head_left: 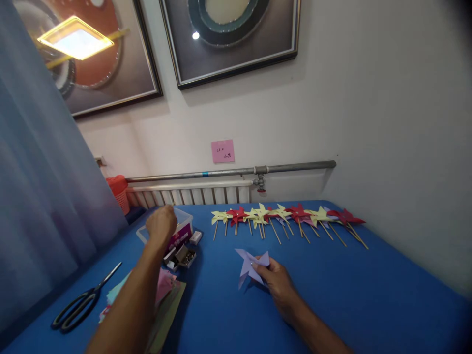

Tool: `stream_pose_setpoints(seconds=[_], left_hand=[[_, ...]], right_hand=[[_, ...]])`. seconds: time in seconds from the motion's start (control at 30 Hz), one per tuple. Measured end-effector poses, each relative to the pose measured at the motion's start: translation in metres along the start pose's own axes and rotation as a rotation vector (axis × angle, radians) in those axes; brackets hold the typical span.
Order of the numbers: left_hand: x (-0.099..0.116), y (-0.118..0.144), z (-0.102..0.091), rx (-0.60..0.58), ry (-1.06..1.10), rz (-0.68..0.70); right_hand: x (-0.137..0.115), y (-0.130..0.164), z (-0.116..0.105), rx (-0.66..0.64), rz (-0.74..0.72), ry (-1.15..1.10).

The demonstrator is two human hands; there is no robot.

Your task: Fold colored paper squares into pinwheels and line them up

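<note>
Roughly a dozen finished pinwheels [287, 216], yellow, red and a few lilac, lying in a row along the table's far edge, sticks pointing toward the near side. One more under way: lilac paper pinwheel head [250, 265], folded but with no stick yet, lying near the middle of the blue table [368, 295], being pinned there by the right hand [278, 282], thumb and forefinger pinching its near corner. Left hand [161, 223] hovering above the clear plastic box [177, 227] toward the far left corner, fingers curled together, seemingly pinching something thin and pale at the tips, though too small for telling what. Just beside the box, toward the near side, small open boxes of pins [182, 256] sitting ready. Stack of coloured paper [165, 295] lying by the near left edge, partly under the left forearm, scissors [83, 301] further left. Judging by the row and the remaining paper: most of the batch looking done, this head awaiting pin and stick, more sheets left for folding.
</note>
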State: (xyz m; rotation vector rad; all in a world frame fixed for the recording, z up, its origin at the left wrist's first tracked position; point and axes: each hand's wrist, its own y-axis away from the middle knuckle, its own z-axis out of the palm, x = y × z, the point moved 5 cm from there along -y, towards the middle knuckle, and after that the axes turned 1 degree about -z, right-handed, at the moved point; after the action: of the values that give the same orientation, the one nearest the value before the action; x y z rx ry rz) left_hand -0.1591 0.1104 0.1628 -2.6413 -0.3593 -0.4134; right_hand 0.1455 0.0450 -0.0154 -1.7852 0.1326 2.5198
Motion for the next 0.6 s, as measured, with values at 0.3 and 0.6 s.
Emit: stream_pose_setpoints(seconds=[0.3,0.6], left_hand=[[0.065,0.132,0.142,-0.380,0.705,0.170],[0.074,0.149,0.173,-0.742,1.089,0.075]], right_hand=[[-0.008,0.007,-0.002,-0.004,0.066,-0.170],[-0.005,0.005,-0.007,0.030,0.125,-0.173]])
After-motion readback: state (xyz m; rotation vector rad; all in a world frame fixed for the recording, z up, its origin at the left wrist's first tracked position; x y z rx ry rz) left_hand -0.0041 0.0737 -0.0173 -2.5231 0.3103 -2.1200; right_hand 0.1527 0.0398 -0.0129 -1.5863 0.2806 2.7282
